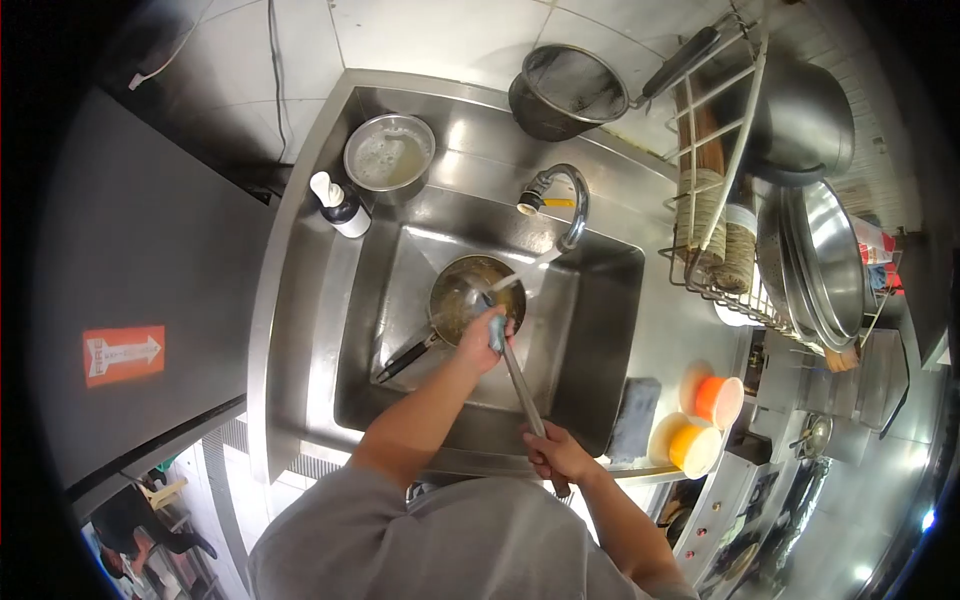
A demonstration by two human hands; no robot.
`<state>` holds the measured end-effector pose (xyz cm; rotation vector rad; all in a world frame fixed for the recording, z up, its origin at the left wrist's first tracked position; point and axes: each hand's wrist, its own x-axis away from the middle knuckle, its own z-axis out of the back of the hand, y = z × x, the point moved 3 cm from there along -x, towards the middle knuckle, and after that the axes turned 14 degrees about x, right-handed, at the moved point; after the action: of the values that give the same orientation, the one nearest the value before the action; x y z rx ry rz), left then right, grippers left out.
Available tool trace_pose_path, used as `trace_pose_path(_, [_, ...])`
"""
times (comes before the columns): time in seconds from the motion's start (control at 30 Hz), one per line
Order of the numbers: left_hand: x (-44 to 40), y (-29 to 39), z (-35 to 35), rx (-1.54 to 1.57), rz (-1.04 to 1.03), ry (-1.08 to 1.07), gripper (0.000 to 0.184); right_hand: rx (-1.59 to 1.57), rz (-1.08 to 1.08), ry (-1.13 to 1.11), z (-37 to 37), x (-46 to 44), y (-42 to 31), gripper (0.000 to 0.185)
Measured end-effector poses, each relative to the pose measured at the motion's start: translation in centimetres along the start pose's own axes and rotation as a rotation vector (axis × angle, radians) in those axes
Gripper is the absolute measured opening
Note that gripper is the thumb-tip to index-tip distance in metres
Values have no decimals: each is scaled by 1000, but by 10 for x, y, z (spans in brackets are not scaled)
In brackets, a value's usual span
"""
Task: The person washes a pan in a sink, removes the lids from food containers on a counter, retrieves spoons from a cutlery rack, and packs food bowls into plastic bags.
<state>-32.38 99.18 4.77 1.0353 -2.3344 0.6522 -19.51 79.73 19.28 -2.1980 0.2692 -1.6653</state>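
Over a steel sink [400, 375], my left hand [485, 342] is closed round something bluish against a long metal utensil [518, 380]; the bluish thing is too small to name. My right hand [556, 455] grips the lower end of that utensil near the sink's front edge. The utensil's far end reaches into a round pan [455, 290] on the sink floor, and my left hand hides part of it. The pan's black handle [405, 360] points toward the lower left. Water streams from a curved faucet [573, 205] into the pan.
A metal bowl of cloudy liquid [390, 153] and a pump bottle [345, 212] stand at the left rim. Behind the faucet is a dark pot [560, 95]. Orange [720, 400] and yellow [694, 448] containers are at right, below a wire rack [745, 180]. A person [135, 525] shows at lower left.
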Motion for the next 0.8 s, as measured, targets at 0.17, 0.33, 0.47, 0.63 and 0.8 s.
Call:
trace_pose_path(0.17, [-6, -34, 21, -284, -160, 282, 16, 1326, 190, 637, 15, -39, 15, 34])
trace_pose_path(0.33, [30, -54, 52, -347, 55, 308, 17, 247, -18, 17, 21, -6, 2, 46])
trace_pose_path(0.47, [0, 19, 131, -867, 298, 35, 35, 942, 206, 476, 43, 7, 34, 43])
trace_pose_path(0.63, [61, 122, 108, -2210, -479, 421, 46, 1114, 208, 1117, 113, 36, 73, 35])
trace_pose_path(0.8, [48, 174, 192, -2396, 343, 525, 38, 806, 604, 1390, 177, 39, 29, 32])
